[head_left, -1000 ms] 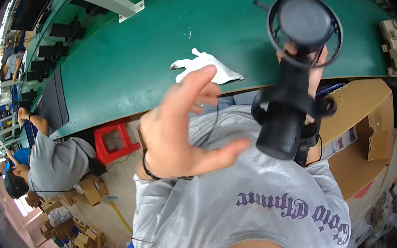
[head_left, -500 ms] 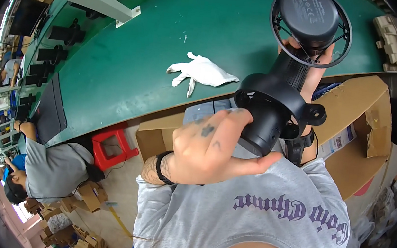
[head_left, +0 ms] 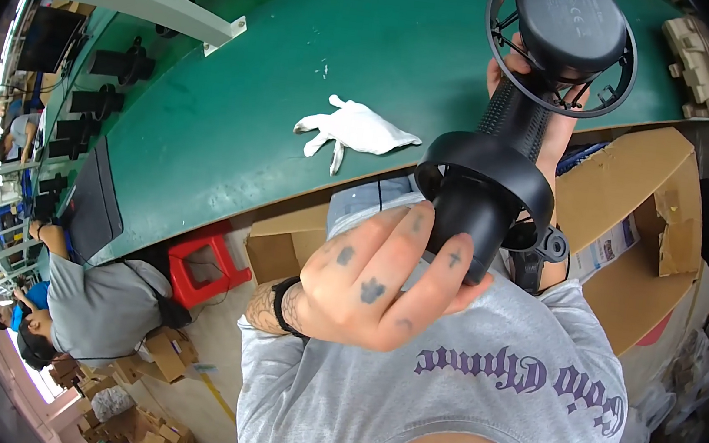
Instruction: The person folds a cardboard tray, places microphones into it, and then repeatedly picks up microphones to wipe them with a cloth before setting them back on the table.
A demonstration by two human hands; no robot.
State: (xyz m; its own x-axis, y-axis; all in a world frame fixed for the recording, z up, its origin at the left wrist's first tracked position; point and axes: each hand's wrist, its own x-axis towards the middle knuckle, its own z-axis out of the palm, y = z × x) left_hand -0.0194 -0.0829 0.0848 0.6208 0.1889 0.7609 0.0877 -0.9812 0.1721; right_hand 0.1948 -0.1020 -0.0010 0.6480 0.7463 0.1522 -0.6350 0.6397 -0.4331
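A black microphone (head_left: 517, 117) with a mesh-covered body slants across the front of the bench. At its upper end are a flat round disc (head_left: 573, 28) and a spoked ring, like a shock mount. A second, wide black ring (head_left: 491, 171) with a hinged tab (head_left: 553, 244) surrounds the lower end. My left hand (head_left: 383, 282) is closed on the smooth lower cylinder, fingers and thumb wrapped about it. Behind the mesh part, my right hand (head_left: 512, 64) grips the body just below the spoked ring, partly hidden by it. A white glove (head_left: 361, 128) lies on the green bench left of the microphone.
An opened cardboard box (head_left: 627, 209) stands below the bench edge at right; another box (head_left: 286, 244) is left. A red stool (head_left: 205, 266) is on the floor near a co-worker in grey (head_left: 113, 308). A grey post (head_left: 135, 0) meets the bench, and a beige tray (head_left: 696, 64) sits far right.
My left hand has rolled around the lower cylinder, its fingers now further over it. The lower ring's tab has swung downward, and the disc end has shifted slightly right.
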